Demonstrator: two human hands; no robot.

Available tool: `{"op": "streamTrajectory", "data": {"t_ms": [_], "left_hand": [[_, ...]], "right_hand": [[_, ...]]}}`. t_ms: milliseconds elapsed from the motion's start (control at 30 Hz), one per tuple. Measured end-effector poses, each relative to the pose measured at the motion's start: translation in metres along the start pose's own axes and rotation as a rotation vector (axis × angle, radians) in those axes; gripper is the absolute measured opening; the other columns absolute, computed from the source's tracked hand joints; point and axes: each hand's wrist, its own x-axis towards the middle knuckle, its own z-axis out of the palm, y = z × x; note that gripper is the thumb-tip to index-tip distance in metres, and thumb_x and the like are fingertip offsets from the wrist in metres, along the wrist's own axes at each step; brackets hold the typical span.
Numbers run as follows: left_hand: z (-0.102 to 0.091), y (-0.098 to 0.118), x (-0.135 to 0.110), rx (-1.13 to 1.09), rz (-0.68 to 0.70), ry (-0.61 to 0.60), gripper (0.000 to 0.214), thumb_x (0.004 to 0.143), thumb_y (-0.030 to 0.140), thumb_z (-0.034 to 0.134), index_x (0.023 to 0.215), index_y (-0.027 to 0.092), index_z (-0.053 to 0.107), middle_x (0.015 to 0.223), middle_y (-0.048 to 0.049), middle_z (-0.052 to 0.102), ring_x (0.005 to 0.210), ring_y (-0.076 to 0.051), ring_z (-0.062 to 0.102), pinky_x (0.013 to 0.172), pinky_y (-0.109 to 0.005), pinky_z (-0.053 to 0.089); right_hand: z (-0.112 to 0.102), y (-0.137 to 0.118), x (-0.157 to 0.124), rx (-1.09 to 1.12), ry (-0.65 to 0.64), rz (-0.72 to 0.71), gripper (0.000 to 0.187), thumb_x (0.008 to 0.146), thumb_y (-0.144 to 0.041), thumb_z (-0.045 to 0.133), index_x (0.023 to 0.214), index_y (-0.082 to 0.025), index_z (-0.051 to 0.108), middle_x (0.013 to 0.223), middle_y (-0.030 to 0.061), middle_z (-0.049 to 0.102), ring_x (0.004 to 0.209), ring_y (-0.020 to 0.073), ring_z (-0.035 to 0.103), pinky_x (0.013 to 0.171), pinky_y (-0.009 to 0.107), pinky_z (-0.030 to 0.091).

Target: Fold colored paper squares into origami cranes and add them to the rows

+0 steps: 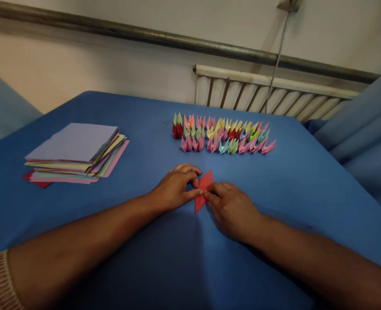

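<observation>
A: Both hands busy over the smooth blue worktop point(151, 142)! What's between them?

B: A red, slim diamond of folded paper point(205, 181), lying low against the blue, one sharp tip towards half past twelve, the other towards half past six.

A: And the left hand point(176, 183), over at its nine o'clock?

B: Fingers half curled, a gap inside them, thumb stretched onto the paper. Pinching or only pressing? I can't tell from here. My bet is that thumb serves as an anchor, so the paper can't skid.

A: Now the right hand point(233, 209), at four o'clock!

B: Thumb and forefinger almost together, nipped onto the red edge. Fine control, I'd judge: two tips manage a small fold better than a whole palm.

A: Look between nine and ten: a thick pile of square, many-coloured paper sheets point(72, 142), pale lilac on top!

B: Well apart from the left forearm, so probably out of harm's way, yet seemingly handy for that side.

A: And from eleven round to two, ranks of small, crane-like folded-paper figures point(233, 133), pink, yellow, green, red, blue, points up!

B: Tight rows, beyond both hands. Presumably parked there so no elbow or wrist knocks them over.
</observation>
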Motion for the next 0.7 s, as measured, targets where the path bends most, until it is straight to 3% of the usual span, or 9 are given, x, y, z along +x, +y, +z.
{"op": "streamTrajectory", "data": {"t_ms": [233,433,700], "left_hand": [[-0.001,-0.001,0.0,0.013,-0.071,-0.017,0.015,0.08,0.033,0.067,0.078,0.02,0.06,0.122,-0.0069,0.06,0.118,-0.024,0.051,0.101,-0.042,0.04],[0.001,0.006,0.0,0.063,-0.094,0.01,0.03,0.074,0.046,0.072,0.078,0.02,0.057,0.122,-0.0088,0.059,0.115,-0.028,0.051,0.099,-0.045,0.04],[-0.006,0.006,0.002,0.036,-0.123,-0.053,0.028,0.071,0.038,0.076,0.083,0.019,0.06,0.127,-0.0112,0.058,0.121,-0.029,0.05,0.102,-0.046,0.039]], "right_hand": [[-0.01,-0.009,-0.006,-0.164,-0.13,0.065,0.028,0.093,-0.014,0.045,0.111,-0.011,0.065,0.102,0.0141,0.062,0.09,0.0261,0.054,0.076,0.04,0.044],[-0.014,-0.018,-0.004,-0.234,-0.169,0.069,0.034,0.091,-0.011,0.044,0.12,-0.012,0.06,0.111,0.0161,0.061,0.091,0.0267,0.054,0.072,0.039,0.043],[-0.013,-0.017,-0.005,-0.226,-0.15,0.094,0.023,0.092,-0.014,0.044,0.101,-0.014,0.065,0.098,0.0131,0.062,0.084,0.0253,0.055,0.069,0.039,0.042]]}}
